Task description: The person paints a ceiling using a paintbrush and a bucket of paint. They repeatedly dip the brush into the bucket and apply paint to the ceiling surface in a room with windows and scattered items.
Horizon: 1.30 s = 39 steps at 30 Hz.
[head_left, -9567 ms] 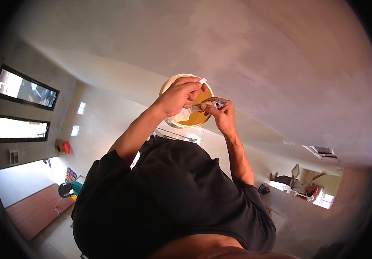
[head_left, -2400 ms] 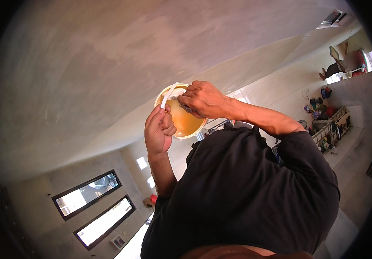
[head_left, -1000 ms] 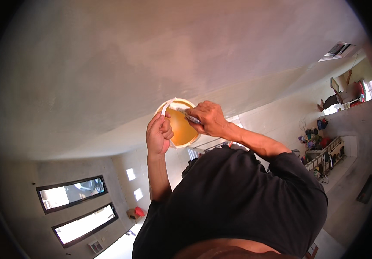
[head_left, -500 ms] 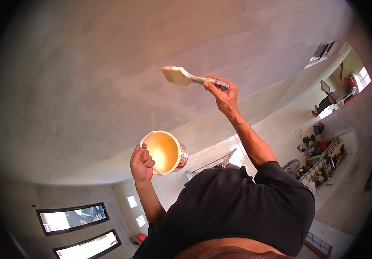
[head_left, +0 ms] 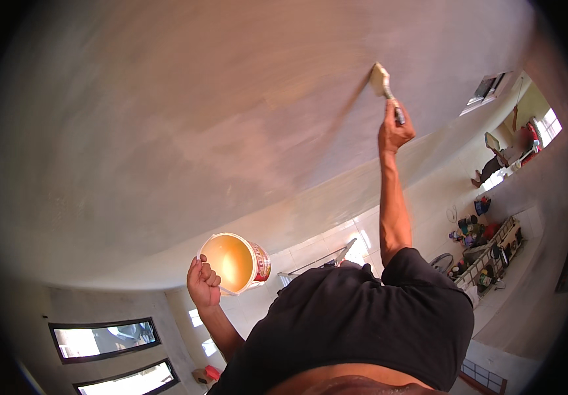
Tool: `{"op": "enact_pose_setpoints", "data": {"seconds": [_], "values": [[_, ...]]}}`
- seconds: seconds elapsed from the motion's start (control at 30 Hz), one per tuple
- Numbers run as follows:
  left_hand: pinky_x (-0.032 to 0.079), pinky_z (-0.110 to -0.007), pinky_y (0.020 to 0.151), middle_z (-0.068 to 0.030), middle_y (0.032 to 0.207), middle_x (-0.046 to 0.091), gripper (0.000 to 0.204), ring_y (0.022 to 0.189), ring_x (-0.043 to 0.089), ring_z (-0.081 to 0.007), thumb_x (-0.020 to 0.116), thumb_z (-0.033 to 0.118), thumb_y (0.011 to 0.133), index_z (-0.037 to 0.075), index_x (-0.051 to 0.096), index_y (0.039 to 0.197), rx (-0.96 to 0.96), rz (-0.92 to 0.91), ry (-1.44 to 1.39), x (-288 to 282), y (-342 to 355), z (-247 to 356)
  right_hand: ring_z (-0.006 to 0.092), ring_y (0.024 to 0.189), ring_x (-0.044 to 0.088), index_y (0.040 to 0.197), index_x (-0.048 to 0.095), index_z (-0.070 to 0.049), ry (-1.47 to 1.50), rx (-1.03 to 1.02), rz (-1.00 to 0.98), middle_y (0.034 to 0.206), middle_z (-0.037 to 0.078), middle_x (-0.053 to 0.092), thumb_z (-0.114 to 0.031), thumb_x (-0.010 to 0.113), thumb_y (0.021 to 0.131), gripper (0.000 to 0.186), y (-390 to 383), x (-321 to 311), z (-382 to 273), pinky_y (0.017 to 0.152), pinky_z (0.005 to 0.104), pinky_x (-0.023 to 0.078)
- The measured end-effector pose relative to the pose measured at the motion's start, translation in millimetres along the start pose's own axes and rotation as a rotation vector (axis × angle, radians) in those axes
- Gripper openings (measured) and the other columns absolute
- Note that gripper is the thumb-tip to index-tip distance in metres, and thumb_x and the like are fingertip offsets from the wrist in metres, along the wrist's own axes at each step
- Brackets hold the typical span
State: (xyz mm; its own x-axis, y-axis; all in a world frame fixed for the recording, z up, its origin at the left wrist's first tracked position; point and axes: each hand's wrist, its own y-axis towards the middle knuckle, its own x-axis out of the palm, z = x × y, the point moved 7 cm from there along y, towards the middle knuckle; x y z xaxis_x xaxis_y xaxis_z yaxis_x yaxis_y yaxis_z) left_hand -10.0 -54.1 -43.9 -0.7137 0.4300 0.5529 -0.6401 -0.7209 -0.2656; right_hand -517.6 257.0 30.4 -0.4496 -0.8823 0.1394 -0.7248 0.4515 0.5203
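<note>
My right hand [head_left: 396,128] is raised and wrapped round the handle of a wide flat paintbrush [head_left: 380,80]. The brush has pale, paint-coated bristles, and their tip meets the smooth grey-beige wall [head_left: 244,125], where its shadow runs up to it. Lower and to the left, my left hand [head_left: 203,283] is closed on the white handle of a paint bucket [head_left: 263,264]. The bucket hangs tilted with its mouth toward me; its inside looks yellow-orange and bright, and red print covers its outer side. How much paint lies inside I cannot tell.
A metal ladder [head_left: 317,260] shows just beyond my body. At right, a long rack [head_left: 488,257] stands among clutter and a fan [head_left: 442,262] on the tiled floor. Another person [head_left: 511,153] is at the far right. Two dark-framed windows [head_left: 105,339] are at lower left.
My right hand has swung the brush to the right and up, and its bristles have turned upward against the wall. The bucket and my left hand sit lower and slightly further left.
</note>
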Motion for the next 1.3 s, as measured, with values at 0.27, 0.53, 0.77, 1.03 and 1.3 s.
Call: {"op": "enact_pose_setpoints", "data": {"seconds": [0.27,0.53,0.77,1.03,1.3], "values": [[0.016,-0.023,0.040,0.0067,0.055,0.026,0.021,0.041,0.017,-0.0041,0.040,0.021,0.102,0.006,0.054,0.103,-0.025,0.087,-0.012,-23.6,1.8,-11.1,0.0275,0.060,0.059,0.099,0.069,0.000,0.261,-0.513,-0.340,0.071,0.012,0.062,-0.006,0.075,0.073,0.028,-221.9,99.0,-140.8,0.056,0.0370,0.043],[0.016,-0.022,0.040,0.0069,0.055,0.026,0.020,0.042,0.017,-0.0039,0.042,0.022,0.102,0.006,0.053,0.104,-0.018,0.067,-0.029,-20.3,5.5,-8.3,0.0287,0.064,0.063,0.094,0.071,-0.006,0.494,-0.294,-0.715,0.074,0.011,0.066,-0.013,0.080,0.075,0.022,-258.8,146.7,-159.1,0.059,0.0366,0.048],[0.016,-0.022,0.039,0.0067,0.055,0.026,0.019,0.042,0.017,-0.0039,0.042,0.022,0.103,0.006,0.053,0.104,0.014,0.050,-0.045,-20.4,5.1,-9.6,0.0044,0.064,0.056,0.096,0.074,-0.002,0.321,0.007,-0.392,0.073,0.003,0.070,-0.016,0.080,0.080,0.021,-79.9,84.1,-10.6,0.057,0.0253,0.048],[0.016,-0.022,0.039,0.0072,0.055,0.025,0.019,0.042,0.016,-0.0037,0.041,0.022,0.103,0.007,0.052,0.103,0.003,0.024,-0.040,-12.5,4.5,-11.0,0.0138,0.056,0.056,0.094,0.074,-0.001,-0.040,-0.039,0.123,0.069,0.006,0.068,-0.018,0.077,0.082,0.021,45.4,3.3,25.4,0.053,0.0285,0.044],[0.016,-0.022,0.039,0.0070,0.055,0.025,0.019,0.041,0.016,-0.0037,0.041,0.023,0.103,0.007,0.051,0.103,-0.016,0.067,-0.029,-9.4,3.6,-10.8,0.0288,0.064,0.062,0.103,0.070,0.000,0.206,-0.530,-0.253,0.075,0.012,0.066,-0.011,0.076,0.072,0.033,-187.8,85.6,-136.4,0.058,0.0378,0.045]]}}
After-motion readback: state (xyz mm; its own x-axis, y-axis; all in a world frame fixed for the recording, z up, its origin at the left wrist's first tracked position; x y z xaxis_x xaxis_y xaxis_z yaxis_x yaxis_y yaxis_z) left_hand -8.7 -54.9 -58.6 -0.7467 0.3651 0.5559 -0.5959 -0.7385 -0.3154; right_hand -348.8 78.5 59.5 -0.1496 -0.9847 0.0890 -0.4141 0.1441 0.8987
